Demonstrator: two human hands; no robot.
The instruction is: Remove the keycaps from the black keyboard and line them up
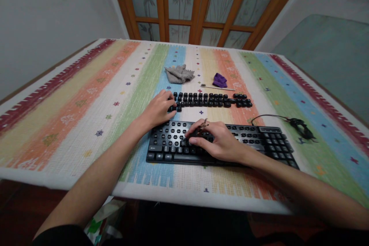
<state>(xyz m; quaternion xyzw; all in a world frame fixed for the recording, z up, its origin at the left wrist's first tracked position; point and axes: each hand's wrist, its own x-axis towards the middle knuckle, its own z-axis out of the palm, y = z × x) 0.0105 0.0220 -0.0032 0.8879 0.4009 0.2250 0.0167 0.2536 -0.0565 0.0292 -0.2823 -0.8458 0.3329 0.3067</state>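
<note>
A black keyboard (184,158) lies on the tablecloth near me; many of its key positions are bare, while keycaps sit in the lower rows and number pad. My right hand (216,138) is over its middle, thumb and forefinger closed down at a key. A small thin dark object (205,123) shows among the right fingers; its kind is unclear. Beyond the keyboard, loose black keycaps (201,102) lie in rows. At the left end of these rows is my left hand (162,108), its thumb and forefinger closed around a keycap, partly hidden by the fingers.
Behind the keycaps lie a crumpled grey cloth (179,74), a purple cloth (220,80) and a thin brush (217,87). The keyboard's coiled cable (301,127) rests at the right. A striped tablecloth (112,123) covers the table. Wooden glazed doors (198,4) stand behind.
</note>
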